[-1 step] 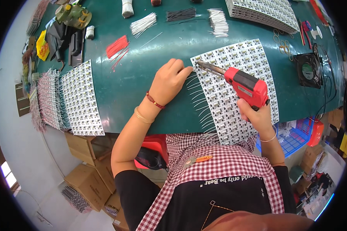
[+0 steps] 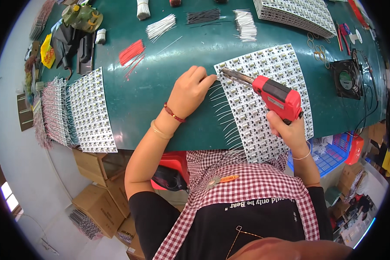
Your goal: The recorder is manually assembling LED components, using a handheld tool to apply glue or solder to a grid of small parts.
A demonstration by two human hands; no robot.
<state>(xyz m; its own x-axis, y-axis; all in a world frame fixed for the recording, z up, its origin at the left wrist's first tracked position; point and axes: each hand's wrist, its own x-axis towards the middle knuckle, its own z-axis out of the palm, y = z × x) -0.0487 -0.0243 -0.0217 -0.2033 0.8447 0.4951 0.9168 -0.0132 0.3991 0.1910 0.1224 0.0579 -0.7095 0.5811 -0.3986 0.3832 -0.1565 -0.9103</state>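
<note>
the right hand (image 2: 290, 130) is wrapping its fingers closed around the grip of a red soldering gun (image 2: 278, 98), right of centre in the frame. the gun's long axis is running from lower right to upper left, and its metal tip (image 2: 230, 73) is resting at the upper left corner of the white led panel (image 2: 264, 99), which is lying on the green table (image 2: 151, 95) and overhanging its near edge.

the left hand (image 2: 194, 92) is sitting at centre frame, just left of the panel's left edge. its fingers are curled and pressed together, with the fingertips (image 2: 211, 79) pointing right toward the tip; they appear to be pinching something thin at the panel edge, but the frame is too coarse to confirm what. a row of thin white wire leads (image 2: 223, 117) is fanning out from the panel's left edge, below that hand.

key relation: the work point at the panel corner is lying up and left of the right hand's grip, in line with the gun's axis, while the left hand's fingertips are nearer to it, approaching from the left, almost touching the tip.

other items: a second led panel (image 2: 91, 110) at left, a red wire bundle (image 2: 131, 52) and white wire bundles (image 2: 160, 27) in the upper part of the frame, a small black fan (image 2: 346, 79) at right.
</note>
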